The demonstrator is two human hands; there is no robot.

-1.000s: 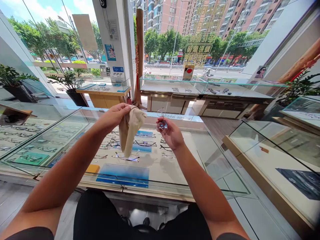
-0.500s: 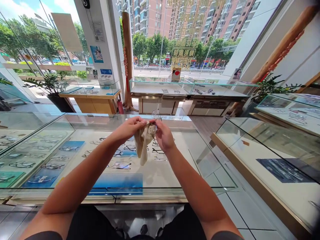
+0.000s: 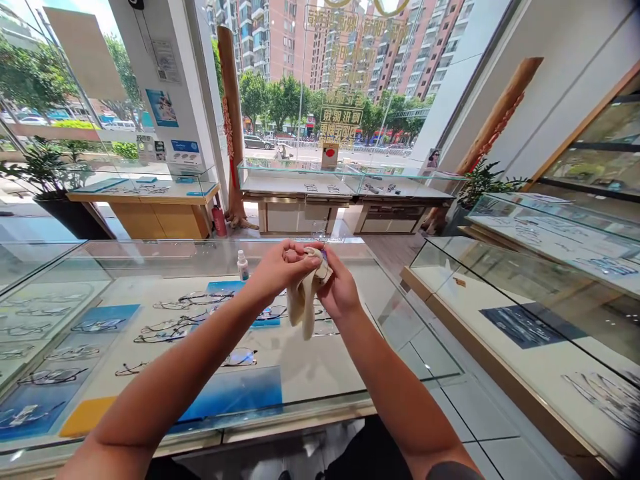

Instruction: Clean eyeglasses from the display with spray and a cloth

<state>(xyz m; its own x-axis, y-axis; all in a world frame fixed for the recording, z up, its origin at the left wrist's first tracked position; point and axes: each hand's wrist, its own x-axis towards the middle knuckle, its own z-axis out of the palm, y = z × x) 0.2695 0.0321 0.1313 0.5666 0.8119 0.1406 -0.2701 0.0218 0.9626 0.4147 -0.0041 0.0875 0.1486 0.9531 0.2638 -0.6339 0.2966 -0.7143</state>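
My left hand [image 3: 278, 267] pinches a beige cleaning cloth [image 3: 304, 301] whose loose end hangs down. The cloth's top is wrapped over a pair of glasses [image 3: 320, 235] held in my right hand [image 3: 339, 288]. Only a thin bit of the glasses shows above the fingers. Both hands meet above the glass display counter [image 3: 150, 250], fingers closed. A small spray bottle [image 3: 243, 265] stands on the counter just left of my hands.
Several pairs of glasses [image 3: 165, 330] lie on blue and beige pads inside the counter. Another glass case [image 3: 525, 293] runs along the right, with a tiled aisle [image 3: 480, 407] between. More counters [image 3: 300, 177] and potted plants [image 3: 480, 183] stand by the windows.
My hands came together: the cloth, hanging apart from the glasses a second ago, now covers them. The view has swung to the right.
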